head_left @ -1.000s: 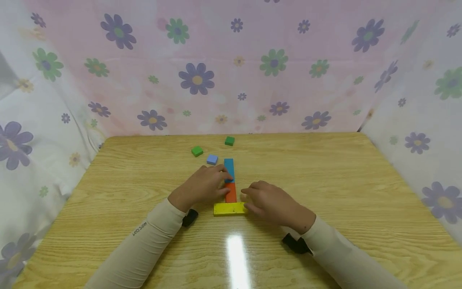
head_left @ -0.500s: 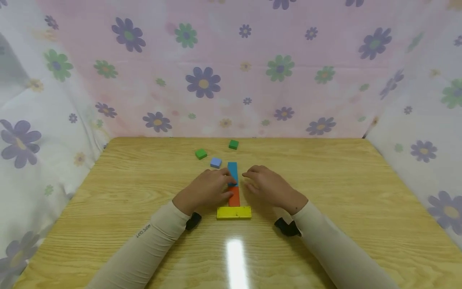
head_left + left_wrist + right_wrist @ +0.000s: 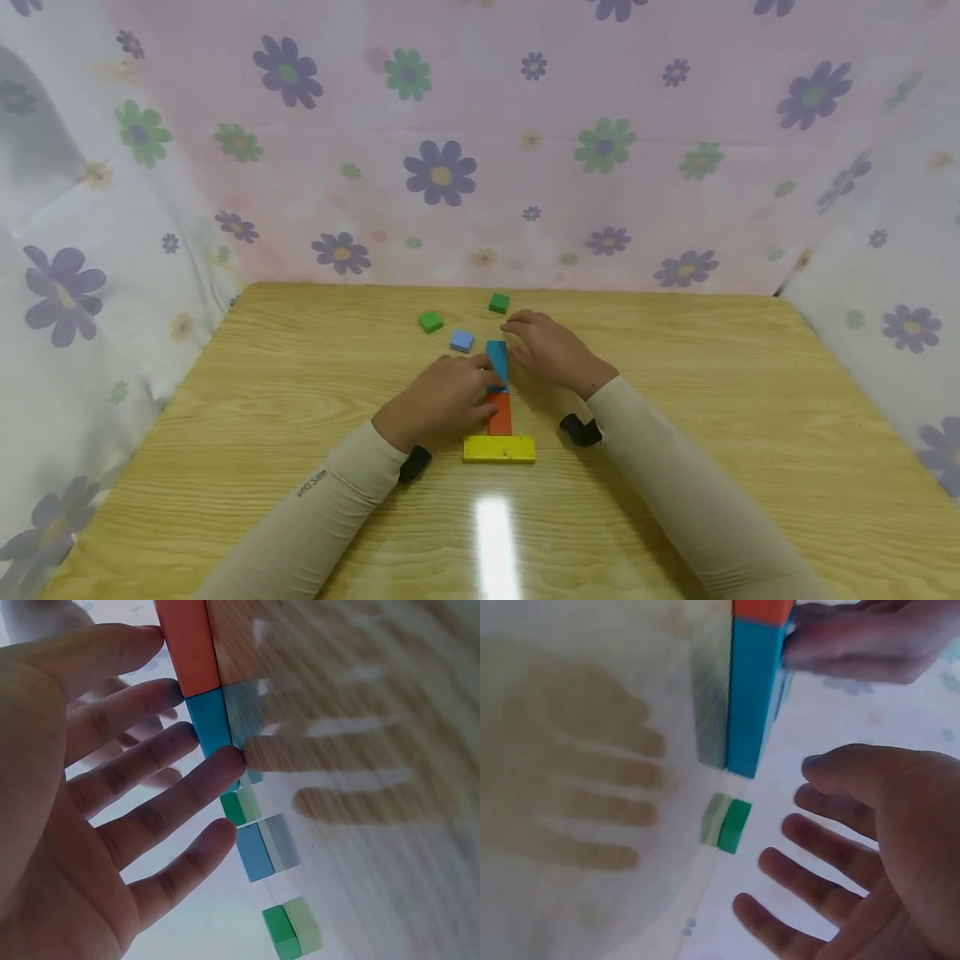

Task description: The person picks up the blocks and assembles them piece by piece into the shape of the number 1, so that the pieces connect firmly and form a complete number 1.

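Note:
A blue block (image 3: 496, 352) and a red block (image 3: 500, 421) lie end to end in a line on the table. Across the near end of the red one is a yellow block (image 3: 498, 450). My left hand (image 3: 442, 398) rests along the line's left side, its fairly straight fingers touching the blue block (image 3: 210, 720) and its thumb at the red block (image 3: 191, 652). Past the blue block's far right end hovers my right hand (image 3: 553, 352), fingers loosely extended and holding nothing. A small green block (image 3: 735, 826) shows beyond the blue one in the right wrist view.
Beyond the line sit a small light blue block (image 3: 461, 341), a green block (image 3: 431, 322) at its left and another green block (image 3: 498, 303) farther back. The wooden table (image 3: 675, 375) ends at a flowered cloth (image 3: 360, 200).
My right hand has left the yellow block's right end and moved forward past the red and blue blocks. My left hand stays beside them. The head view has shifted slightly.

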The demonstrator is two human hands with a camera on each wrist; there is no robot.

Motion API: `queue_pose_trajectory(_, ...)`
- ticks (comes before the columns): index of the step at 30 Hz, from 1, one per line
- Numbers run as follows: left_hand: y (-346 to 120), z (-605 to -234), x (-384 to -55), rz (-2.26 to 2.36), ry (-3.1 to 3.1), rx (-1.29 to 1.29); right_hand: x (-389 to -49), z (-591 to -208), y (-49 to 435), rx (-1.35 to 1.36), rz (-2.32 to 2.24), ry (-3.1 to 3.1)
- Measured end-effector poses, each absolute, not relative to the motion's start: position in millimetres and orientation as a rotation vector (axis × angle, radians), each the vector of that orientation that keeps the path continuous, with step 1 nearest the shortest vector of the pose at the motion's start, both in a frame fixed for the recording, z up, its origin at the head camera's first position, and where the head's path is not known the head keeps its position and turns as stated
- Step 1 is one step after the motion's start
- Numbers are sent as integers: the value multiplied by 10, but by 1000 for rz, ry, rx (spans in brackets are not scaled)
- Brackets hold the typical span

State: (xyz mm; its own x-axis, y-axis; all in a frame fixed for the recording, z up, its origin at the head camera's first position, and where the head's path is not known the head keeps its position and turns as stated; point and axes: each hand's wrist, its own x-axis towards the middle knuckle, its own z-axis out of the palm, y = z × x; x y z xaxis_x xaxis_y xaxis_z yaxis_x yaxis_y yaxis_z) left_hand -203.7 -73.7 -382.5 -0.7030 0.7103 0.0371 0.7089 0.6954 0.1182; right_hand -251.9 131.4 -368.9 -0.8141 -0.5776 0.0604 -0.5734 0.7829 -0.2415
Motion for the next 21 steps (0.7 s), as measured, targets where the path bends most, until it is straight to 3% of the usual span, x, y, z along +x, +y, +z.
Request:
queue_pose_trajectory(13, -736, -3785, -1997, 207, 2874, 1180, -3026, -3738, 1274, -949, -244, 2897)
queue_pose_trajectory(21, -735, -3776, -1997, 201, 2876, 1165, -3160, -3772, 1289, -885, -252, 2839)
